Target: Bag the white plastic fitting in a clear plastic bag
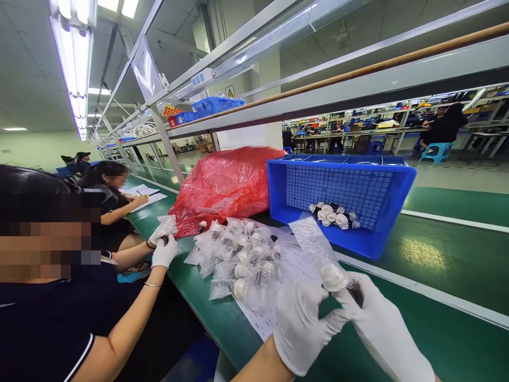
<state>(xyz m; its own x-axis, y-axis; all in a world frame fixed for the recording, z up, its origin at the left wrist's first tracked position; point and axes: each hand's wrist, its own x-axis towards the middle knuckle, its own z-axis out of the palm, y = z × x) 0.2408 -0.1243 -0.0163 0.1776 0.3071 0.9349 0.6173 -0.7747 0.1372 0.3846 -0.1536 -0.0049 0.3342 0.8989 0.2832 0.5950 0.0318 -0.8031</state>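
My right hand (pixel 377 318), in a white glove, grips a small part with a round white cap (pixel 334 277) and a dark body partly hidden by my fingers. A clear bubble-wrap bag (pixel 310 241) stretches up and away from this part, and the cap looks to be inside it. My left hand (pixel 304 323), also gloved, is close on its left, thumb and forefinger apart around a gap. Its fingertips come near the cap; whether they touch it I cannot tell. Ahead lies a pile of similar bagged parts (pixel 242 254), partly on a printed sheet (pixel 258 321).
A blue crate (pixel 342 165) tipped on its side holds several unbagged white and black parts (pixel 332 213). Beside it lies a red plastic bag (pixel 226 180). At left, a co-worker's gloved hands (pixel 165 246) hold a small dark item. Overhead runs a shelf rail (pixel 358 79).
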